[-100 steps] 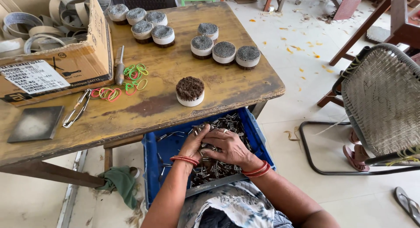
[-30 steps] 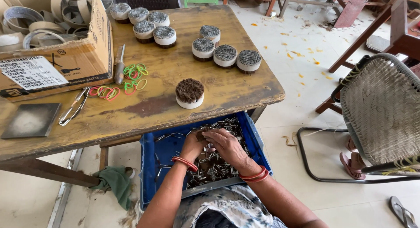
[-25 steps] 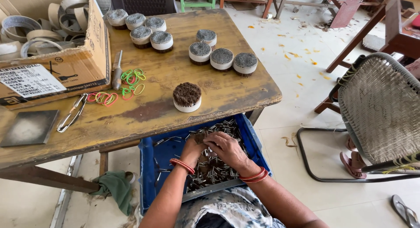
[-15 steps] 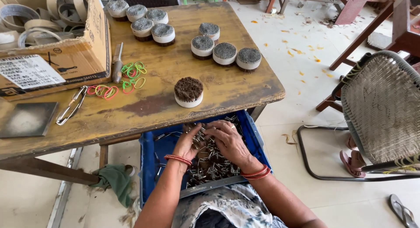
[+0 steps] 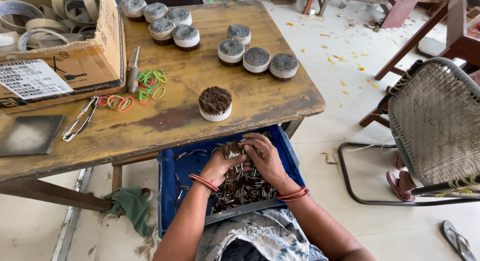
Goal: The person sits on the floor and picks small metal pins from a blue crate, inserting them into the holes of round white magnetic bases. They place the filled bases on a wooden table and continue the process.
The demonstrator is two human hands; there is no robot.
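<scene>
Head view: both hands work inside a blue plastic crate (image 5: 172, 186) set below the edge of a worn wooden table (image 5: 260, 98). The left hand (image 5: 220, 167) and right hand (image 5: 264, 158) together clasp a bundle of small metal pins (image 5: 231, 152), fingers curled about it, above the loose pins (image 5: 245, 188) heaped in the crate. On the table near its edge stands a brown-topped round bundle (image 5: 215, 103).

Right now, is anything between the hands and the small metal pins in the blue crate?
Nothing visible. Both the left hand and the right hand already rest on the pile of pins inside the blue crate, gathering a bunch between them. The table edge sits above and behind, clear of the hands.
</scene>
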